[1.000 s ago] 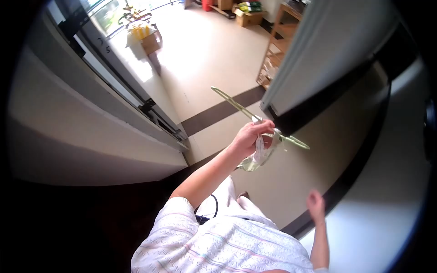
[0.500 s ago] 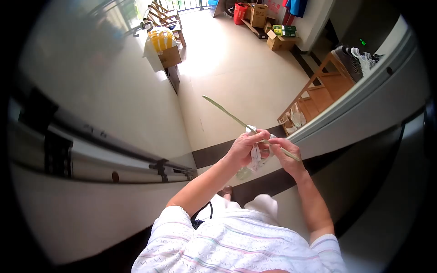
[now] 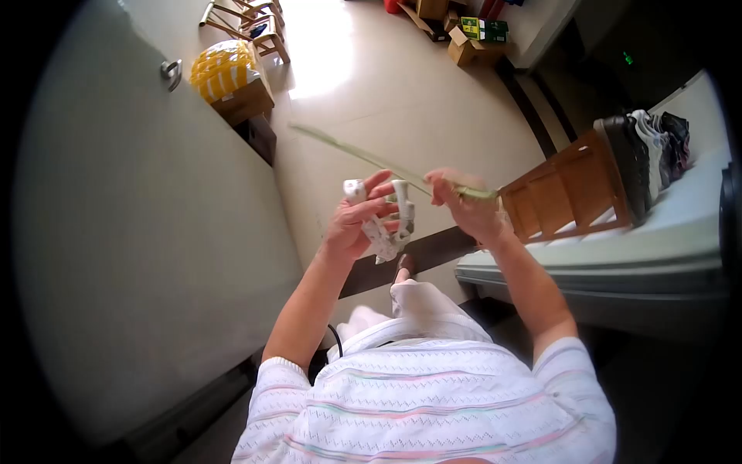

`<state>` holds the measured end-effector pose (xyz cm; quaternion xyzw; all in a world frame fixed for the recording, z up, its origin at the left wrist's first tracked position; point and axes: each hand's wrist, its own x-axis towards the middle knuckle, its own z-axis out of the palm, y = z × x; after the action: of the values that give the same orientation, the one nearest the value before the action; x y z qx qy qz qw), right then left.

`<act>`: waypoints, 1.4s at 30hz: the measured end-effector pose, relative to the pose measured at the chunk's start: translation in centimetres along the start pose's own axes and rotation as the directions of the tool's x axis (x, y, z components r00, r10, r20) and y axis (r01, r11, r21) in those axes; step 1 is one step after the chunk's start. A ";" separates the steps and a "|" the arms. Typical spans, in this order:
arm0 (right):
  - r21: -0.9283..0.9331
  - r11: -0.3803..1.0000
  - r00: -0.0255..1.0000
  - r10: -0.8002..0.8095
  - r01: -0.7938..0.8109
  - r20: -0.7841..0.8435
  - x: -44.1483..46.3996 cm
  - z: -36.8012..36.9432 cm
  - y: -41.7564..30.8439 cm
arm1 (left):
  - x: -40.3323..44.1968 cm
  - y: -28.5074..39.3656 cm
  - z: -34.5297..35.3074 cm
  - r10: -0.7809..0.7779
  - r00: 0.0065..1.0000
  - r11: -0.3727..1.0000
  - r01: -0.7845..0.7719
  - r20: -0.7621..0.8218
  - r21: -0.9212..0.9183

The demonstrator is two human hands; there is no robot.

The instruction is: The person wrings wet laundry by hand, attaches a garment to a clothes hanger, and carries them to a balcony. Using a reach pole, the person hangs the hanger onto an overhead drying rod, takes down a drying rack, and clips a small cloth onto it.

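A long, thin green stalk-like strip [image 3: 348,149] is gripped near its right end by my right hand [image 3: 471,209], whose fingers are blurred by motion. Its free part slants up to the left, over the floor and beyond my left hand. My left hand [image 3: 357,220], palm turned inward, has its fingers curled through a white, dark-speckled looped thing [image 3: 379,236]. That thing looks like soft folded material, but its kind is unclear. A gap separates the two hands.
A pale door [image 3: 116,232] with a metal handle [image 3: 171,73] is on my left. On the right stands a wooden rack [image 3: 560,193] with shoes [image 3: 653,155]. Farther off are a yellow-and-white bundle [image 3: 224,68] on a box, wooden chairs [image 3: 267,35] and an open carton [image 3: 473,52].
My hands, together before, are now apart. The right has moved up with the green strip, the left sideways with the white thing. The view has shifted nearer the shoe rack.
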<state>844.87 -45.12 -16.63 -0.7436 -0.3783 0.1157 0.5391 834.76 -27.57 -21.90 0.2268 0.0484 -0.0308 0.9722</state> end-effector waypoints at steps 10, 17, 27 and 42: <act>0.337 0.907 0.966 0.218 -0.254 0.142 17.8 0.7 9.2 | 16.0 6.2 -1.5 0.215 0.975 0.974 -0.218 -0.050 -0.064; 0.333 0.881 0.939 0.284 -0.335 0.194 31.2 -4.1 13.6 | 28.0 13.9 -2.5 0.126 0.987 0.981 -0.140 0.104 0.135; 0.352 0.896 0.962 0.236 -0.271 0.140 48.0 -11.5 16.3 | 44.4 26.5 -9.5 0.164 0.984 0.508 -0.022 -0.072 0.861; 0.263 0.960 0.991 0.064 -0.092 0.115 69.3 -25.4 25.3 | 67.2 30.5 -9.4 0.275 0.961 -0.057 -0.009 0.024 0.998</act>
<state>918.30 -18.96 -12.85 -0.6711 -0.3576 0.2262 0.6088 903.22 1.32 -24.16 0.8618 0.0769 0.0666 0.4970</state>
